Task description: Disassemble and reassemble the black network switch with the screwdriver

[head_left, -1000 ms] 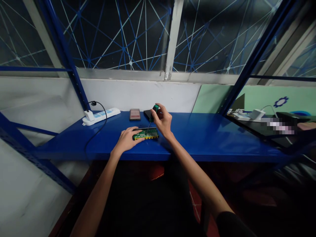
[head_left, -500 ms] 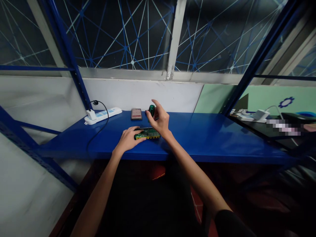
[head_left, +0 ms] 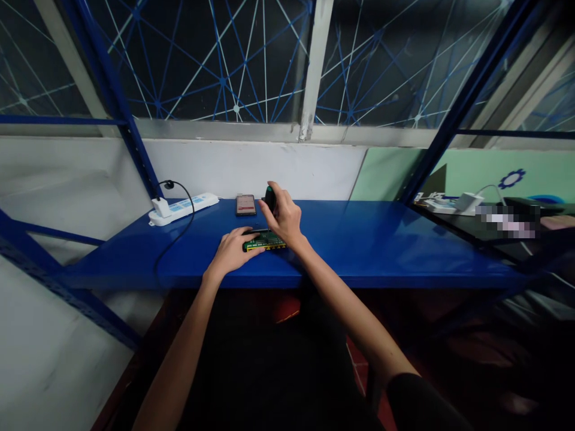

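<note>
A green circuit board [head_left: 266, 241] lies flat on the blue shelf [head_left: 359, 251] near its front edge. My left hand [head_left: 233, 251] rests on the board's left end, fingers curled over it and pressing it down. My right hand [head_left: 283, 216] is closed round the dark green handle of a screwdriver [head_left: 270, 199], which stands upright with its tip down on the board. The shaft is mostly hidden behind my fingers.
A phone [head_left: 245, 205] with a lit screen lies behind the board. A white power strip [head_left: 184, 208] with a plugged adapter and black cable sits at the shelf's back left. Blue frame posts rise on both sides. On the right, a dark table holds a white charger [head_left: 467, 202].
My right hand has closed again round the screwdriver handle after its fingers opened half a second ago. The left hand stays on the board.
</note>
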A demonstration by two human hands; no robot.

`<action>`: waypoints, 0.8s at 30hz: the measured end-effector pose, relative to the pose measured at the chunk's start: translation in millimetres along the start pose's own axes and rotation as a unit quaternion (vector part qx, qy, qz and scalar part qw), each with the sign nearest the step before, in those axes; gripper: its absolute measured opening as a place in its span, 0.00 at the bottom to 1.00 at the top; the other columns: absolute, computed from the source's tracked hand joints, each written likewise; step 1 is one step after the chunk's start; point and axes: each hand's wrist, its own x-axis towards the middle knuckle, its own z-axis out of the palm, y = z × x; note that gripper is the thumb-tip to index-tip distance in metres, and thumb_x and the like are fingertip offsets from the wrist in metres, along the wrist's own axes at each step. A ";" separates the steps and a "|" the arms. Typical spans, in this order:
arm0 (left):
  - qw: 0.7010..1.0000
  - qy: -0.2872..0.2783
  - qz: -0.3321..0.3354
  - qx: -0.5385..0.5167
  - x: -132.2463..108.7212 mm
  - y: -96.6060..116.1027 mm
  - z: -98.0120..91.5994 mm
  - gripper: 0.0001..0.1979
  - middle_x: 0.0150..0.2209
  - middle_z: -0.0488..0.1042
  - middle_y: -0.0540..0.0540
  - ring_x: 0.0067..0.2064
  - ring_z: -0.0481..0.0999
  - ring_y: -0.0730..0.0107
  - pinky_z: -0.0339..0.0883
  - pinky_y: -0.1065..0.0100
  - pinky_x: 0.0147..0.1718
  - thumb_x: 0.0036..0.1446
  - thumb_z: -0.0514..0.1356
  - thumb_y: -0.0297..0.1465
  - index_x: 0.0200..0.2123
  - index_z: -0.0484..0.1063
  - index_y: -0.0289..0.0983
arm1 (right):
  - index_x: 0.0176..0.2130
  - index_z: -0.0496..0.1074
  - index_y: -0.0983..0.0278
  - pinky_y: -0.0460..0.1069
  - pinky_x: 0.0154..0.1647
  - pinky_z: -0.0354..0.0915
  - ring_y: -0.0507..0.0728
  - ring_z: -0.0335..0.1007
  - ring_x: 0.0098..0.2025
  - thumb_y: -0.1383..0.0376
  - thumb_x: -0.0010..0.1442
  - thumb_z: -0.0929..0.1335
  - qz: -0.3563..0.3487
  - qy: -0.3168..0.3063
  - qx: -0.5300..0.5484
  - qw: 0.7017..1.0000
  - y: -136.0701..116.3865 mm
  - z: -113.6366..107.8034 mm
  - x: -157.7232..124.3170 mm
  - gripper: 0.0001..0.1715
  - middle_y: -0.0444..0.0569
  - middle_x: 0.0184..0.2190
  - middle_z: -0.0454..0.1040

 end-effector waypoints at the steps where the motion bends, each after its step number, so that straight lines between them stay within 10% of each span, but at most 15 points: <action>1: 1.000 0.002 0.000 0.001 0.0 0.4 -0.2 0.22 0.58 0.70 0.44 0.60 0.67 0.53 0.60 0.50 0.59 0.58 0.60 0.48 0.52 0.76 0.45 | 0.64 0.60 0.55 0.52 0.41 0.69 0.58 0.71 0.40 0.55 0.67 0.60 -0.003 -0.001 0.002 1.000 -0.1 0.3 -0.7 0.28 0.52 0.46 0.74; 24: 1.000 -0.005 -0.008 -0.005 -1.1 4.2 -3.2 0.24 0.59 0.70 0.43 0.61 0.66 0.51 0.60 0.50 0.59 0.59 0.60 0.48 0.53 0.75 0.43 | 0.66 0.57 0.55 0.51 0.39 0.68 0.56 0.71 0.34 0.57 0.67 0.58 0.002 -0.005 0.023 1.000 0.2 -0.3 -4.5 0.30 0.51 0.45 0.75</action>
